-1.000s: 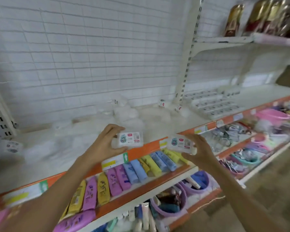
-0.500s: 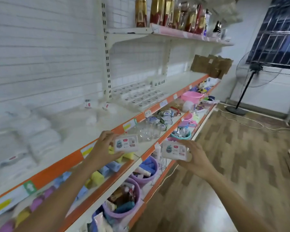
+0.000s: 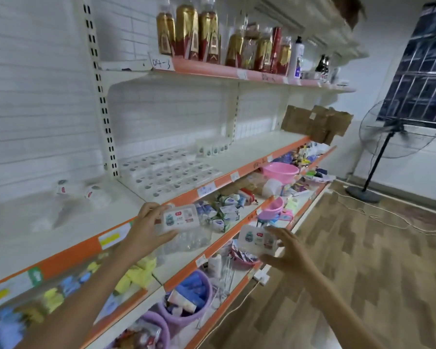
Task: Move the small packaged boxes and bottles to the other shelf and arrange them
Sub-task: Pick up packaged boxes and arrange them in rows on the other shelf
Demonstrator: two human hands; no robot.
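a: what is changed since a second ago?

b: the view is swung from the left bay to the right bay. the orange-edged shelf [image 3: 239,157] with rows of small white boxes [image 3: 166,172] is now seen ahead, so the carry is judged near its end, with placing and lining up not yet done.

a: and the two boxes?

b: one white labelled box [image 3: 180,217] is gripped by the left hand [image 3: 142,229], fingers curled over its top left edge and thumb under it, just in front of the shelf's near edge. a second labelled box [image 3: 258,240] is clamped in the right hand [image 3: 286,253], fingers behind it, lower and further right, over the lower shelves.

a: touching?

b: no, they are held apart.
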